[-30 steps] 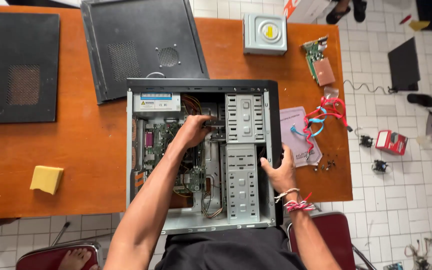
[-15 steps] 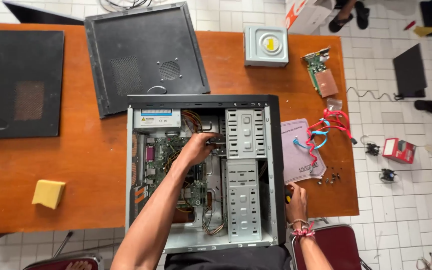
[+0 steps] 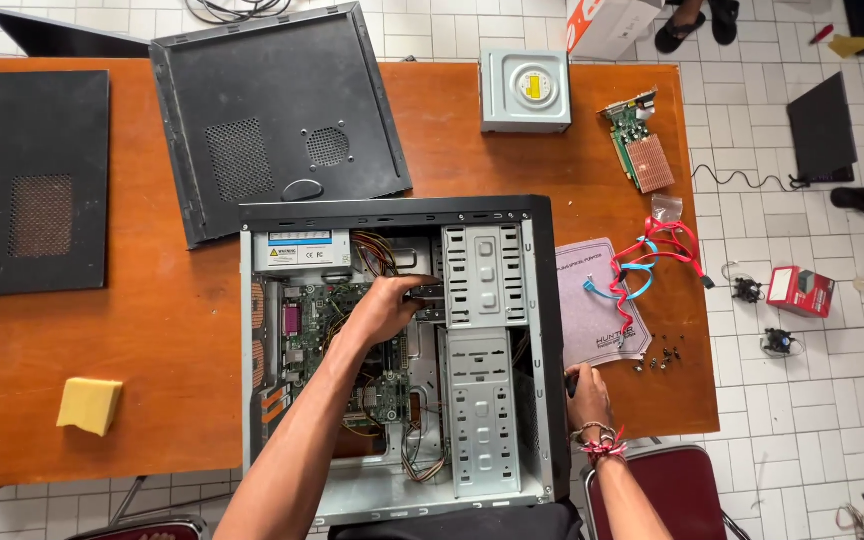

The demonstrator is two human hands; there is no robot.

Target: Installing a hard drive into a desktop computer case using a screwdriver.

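Observation:
An open computer case (image 3: 547,300) lies flat on the orange table (image 3: 152,350), with its green motherboard (image 3: 317,320) and metal drive cage (image 3: 482,400) exposed. My left hand (image 3: 384,308) reaches deep inside and its fingers are closed on a dark flat drive (image 3: 430,292) at the cage's left side. My right hand (image 3: 588,397) rests on the table just outside the case's right wall. Its fingers curl over a small dark object that I cannot make out. Small screws (image 3: 664,355) lie just beyond this hand.
Two black side panels (image 3: 272,120) (image 3: 27,180), a grey optical drive (image 3: 524,90), a graphics card (image 3: 640,150), a sheet with red and blue cables (image 3: 642,265) and a yellow sponge (image 3: 90,405) lie around the case. A red chair (image 3: 662,490) stands at the right.
My right hand has left the case's drive cage and dropped to the table beside the right wall. My left hand has stayed inside the case, and the view has shifted.

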